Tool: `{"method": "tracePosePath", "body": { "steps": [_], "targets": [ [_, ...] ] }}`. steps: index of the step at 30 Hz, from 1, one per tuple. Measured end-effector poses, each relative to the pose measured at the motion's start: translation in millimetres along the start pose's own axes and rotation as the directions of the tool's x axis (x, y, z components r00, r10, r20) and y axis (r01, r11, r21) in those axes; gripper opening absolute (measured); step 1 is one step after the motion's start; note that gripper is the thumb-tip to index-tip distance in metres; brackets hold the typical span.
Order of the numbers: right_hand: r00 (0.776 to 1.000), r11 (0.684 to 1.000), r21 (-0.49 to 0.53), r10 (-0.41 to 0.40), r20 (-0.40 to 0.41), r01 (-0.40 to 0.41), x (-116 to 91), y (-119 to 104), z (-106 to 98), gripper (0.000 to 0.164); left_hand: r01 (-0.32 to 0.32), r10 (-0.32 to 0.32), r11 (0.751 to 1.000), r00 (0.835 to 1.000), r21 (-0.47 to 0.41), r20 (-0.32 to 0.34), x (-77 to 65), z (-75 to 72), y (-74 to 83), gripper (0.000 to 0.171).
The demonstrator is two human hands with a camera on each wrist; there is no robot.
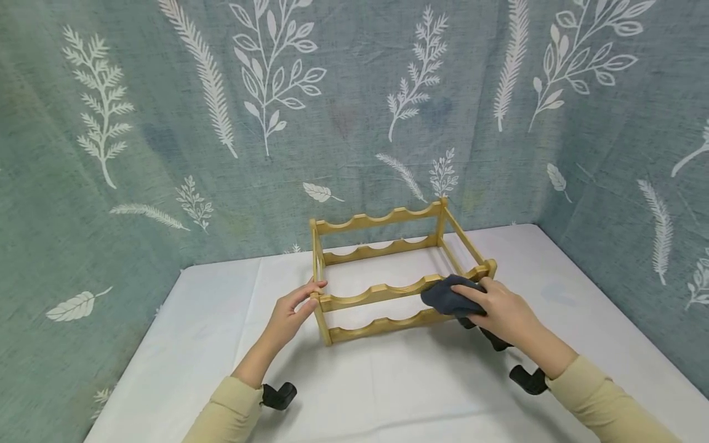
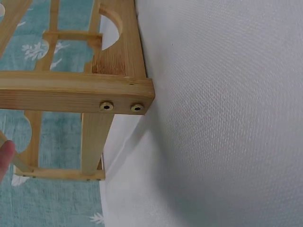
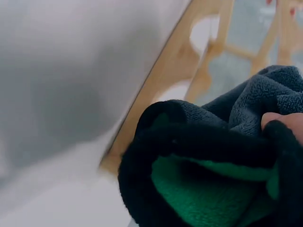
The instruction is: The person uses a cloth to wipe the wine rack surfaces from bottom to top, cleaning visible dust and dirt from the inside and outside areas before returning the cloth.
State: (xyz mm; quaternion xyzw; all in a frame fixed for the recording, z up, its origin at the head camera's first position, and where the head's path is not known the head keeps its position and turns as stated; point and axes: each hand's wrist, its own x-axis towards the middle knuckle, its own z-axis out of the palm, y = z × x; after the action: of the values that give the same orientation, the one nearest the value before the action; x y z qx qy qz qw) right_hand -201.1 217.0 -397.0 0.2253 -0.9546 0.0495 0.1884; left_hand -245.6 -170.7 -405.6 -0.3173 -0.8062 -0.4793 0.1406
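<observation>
A light wooden wine rack (image 1: 381, 294) with scalloped rails stands on the white-covered table. At its front left upper corner, my left hand (image 1: 290, 314) grips the frame, thumb in front and fingers behind. In the left wrist view, the rack's end bar (image 2: 57, 97) shows two bolts, and a fingertip (image 2: 5, 156) appears at the left edge. My right hand (image 1: 506, 311) holds a bunched dark grey cloth (image 1: 448, 296) over the front upper rail, near the right corner. The right wrist view shows the cloth's green underside (image 3: 203, 196) and black edging hanging below the fingers.
The white table cover (image 1: 376, 381) runs under the rack and both arms. Behind and to the sides hangs a blue-green curtain (image 1: 349, 123) with white leaf prints. Black mounts (image 1: 279, 395) sit at the wrists, below the beige sleeves.
</observation>
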Motion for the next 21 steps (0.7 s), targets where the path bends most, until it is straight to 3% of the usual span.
{"method": "tracePosePath", "body": {
  "steps": [6, 10, 15, 18, 21],
  "targets": [
    [0.986, 0.987, 0.028, 0.156, 0.058, -0.158, -22.0, 38.6, -5.6, 0.058, 0.031, -0.031, 1.000, 0.999, 0.001, 0.038, 0.2, -2.7, 8.2, 0.015],
    [0.979, 0.978, 0.081, 0.187, 0.082, -0.193, -31.5, 51.7, -10.0, 0.059, 0.033, -0.033, 0.999, 0.998, 0.003, 0.046, 0.2, -3.3, 8.4, 0.015],
    [0.983, 0.974, 0.160, 0.173, -0.054, -0.162, -32.0, 57.1, -33.0, 0.060, 0.031, -0.031, 1.000, 0.998, -0.005, 0.049, 0.0, -2.8, 9.1, 0.014],
    [0.958, 0.954, 0.236, 0.231, -0.172, -0.187, -22.8, 62.0, -51.9, 0.058, 0.046, -0.045, 0.999, 0.998, -0.007, 0.054, -0.4, -2.8, 5.5, 0.015],
    [0.921, 0.914, 0.315, 0.330, -0.206, -0.257, -7.8, 67.4, -63.1, 0.056, 0.046, -0.046, 0.999, 0.997, -0.002, 0.054, -0.4, -3.3, 3.4, 0.015]
  ]
}}
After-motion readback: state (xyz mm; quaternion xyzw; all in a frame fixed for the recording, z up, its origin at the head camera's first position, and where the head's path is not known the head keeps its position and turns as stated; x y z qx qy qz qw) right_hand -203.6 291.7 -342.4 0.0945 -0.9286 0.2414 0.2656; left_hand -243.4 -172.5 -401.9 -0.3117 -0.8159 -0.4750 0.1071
